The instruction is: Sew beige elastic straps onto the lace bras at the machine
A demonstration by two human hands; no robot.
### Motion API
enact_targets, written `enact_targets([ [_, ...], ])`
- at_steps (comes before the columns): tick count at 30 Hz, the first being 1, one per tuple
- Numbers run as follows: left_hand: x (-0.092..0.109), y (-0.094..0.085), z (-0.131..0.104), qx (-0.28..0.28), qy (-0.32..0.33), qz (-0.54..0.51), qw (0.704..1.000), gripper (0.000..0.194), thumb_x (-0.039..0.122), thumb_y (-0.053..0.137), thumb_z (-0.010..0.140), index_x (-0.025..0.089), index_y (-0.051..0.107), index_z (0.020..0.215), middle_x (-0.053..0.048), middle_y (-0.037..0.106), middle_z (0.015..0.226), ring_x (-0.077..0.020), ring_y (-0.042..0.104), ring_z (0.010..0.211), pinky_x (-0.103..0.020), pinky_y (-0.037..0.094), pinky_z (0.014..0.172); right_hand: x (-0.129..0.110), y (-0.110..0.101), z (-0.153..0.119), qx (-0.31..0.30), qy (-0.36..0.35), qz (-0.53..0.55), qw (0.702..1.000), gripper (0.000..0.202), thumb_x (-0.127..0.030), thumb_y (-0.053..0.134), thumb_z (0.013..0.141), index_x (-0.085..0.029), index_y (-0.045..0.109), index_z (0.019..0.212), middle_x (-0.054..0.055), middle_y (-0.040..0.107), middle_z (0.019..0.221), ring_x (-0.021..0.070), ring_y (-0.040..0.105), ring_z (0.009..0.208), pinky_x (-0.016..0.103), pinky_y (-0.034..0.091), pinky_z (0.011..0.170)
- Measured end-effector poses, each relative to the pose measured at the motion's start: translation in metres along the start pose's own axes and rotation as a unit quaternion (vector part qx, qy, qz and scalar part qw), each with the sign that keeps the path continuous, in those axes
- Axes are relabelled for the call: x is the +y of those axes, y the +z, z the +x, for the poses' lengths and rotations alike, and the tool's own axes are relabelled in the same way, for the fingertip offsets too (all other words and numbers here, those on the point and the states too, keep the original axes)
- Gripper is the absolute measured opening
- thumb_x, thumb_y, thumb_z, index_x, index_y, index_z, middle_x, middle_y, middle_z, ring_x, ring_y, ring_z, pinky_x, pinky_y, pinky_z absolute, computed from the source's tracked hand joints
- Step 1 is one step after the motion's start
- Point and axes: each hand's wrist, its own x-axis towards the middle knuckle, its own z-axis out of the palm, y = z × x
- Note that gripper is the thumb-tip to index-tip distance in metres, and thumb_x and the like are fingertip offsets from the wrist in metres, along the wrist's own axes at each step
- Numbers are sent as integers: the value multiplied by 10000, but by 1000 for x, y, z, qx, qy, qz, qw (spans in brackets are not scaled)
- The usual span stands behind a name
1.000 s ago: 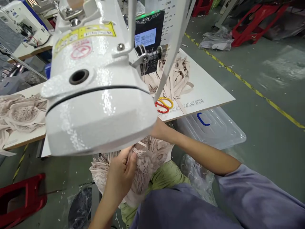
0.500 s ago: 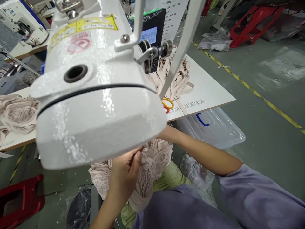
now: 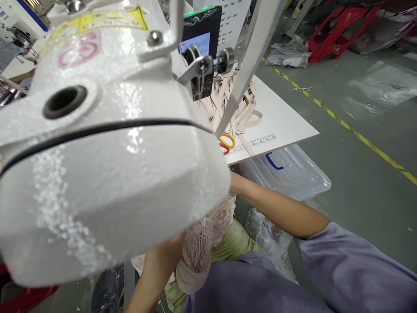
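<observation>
- First, your left hand [image 3: 171, 245]: partly showing below the machine head [image 3: 114, 191], against the lace; fingers hidden, so whether the grip is tight or loose can't be made out.
- Your right hand: screened by the machine head, only the forearm [image 3: 276, 206] showing; grip unseen.
- Lace piece [image 3: 197, 248], pale pink: beside your left hand, over the green cloth [image 3: 233, 243] of your lap.
- Step, by judgement: handling the lace; your next move calls for steady, careful fingers.
- Yellow label [image 3: 110, 19], print blurred; red round mark [image 3: 78, 53] beneath it.
- Control panel [image 3: 215, 45]: lit screen, text too small.
- Printed sheet [image 3: 233, 26]: "70C 75C 70D" legible.
- Counter [image 3: 286, 117]: strap pile [image 3: 223, 93], red-and-yellow scissors [image 3: 230, 138], numbered ruler strip [image 3: 265, 140].
</observation>
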Motion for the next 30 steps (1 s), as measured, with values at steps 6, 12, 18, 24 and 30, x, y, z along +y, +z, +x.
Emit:
enact_targets([
  [6, -5, 1, 0, 6, 22, 0, 1000, 321, 350, 529, 908, 269, 752, 1125, -75, 773, 1069, -266, 729, 993, -362, 604, 852, 1, 0, -2, -12, 5, -3, 1000, 151, -166, 594, 824, -183, 492, 715, 26, 559, 854, 189, 542, 877, 351, 484, 750],
  [12, -5, 0, 0, 11, 37, -4, 999, 315, 335, 557, 895, 279, 752, 1137, -79, 784, 1011, -283, 739, 945, -369, 621, 789, 2, 0, -2, -11, 4, 5, 1000, 137, -152, 605, 801, -197, 499, 727, 29, 544, 834, 217, 540, 868, 368, 471, 738],
  [18, -4, 3, -2, 18, 22, 25, 999, 311, 356, 517, 936, 270, 752, 1121, -63, 782, 1024, -255, 741, 945, -330, 610, 773, 4, 0, -1, -9, -1, 15, 1000, 115, -174, 615, 804, -189, 532, 727, 40, 566, 878, 205, 544, 859, 349, 475, 742],
  [24, -6, 1, -6, 26, 75, 81, 993, 290, 322, 516, 946, 253, 758, 1089, -30, 792, 983, -216, 759, 834, -278, 602, 729, 7, 2, 2, -11, -24, 57, 998, 69, -156, 617, 792, -176, 563, 754, 32, 577, 879, 197, 546, 890, 320, 474, 771],
  [30, -13, -2, -11, 52, 122, 141, 981, 285, 282, 502, 952, 233, 750, 1083, -42, 792, 974, -200, 759, 835, -272, 591, 800, 14, 8, 0, 26, -44, 83, 995, 111, -138, 618, 790, -182, 527, 743, 24, 560, 867, 186, 532, 904, 293, 454, 771],
])
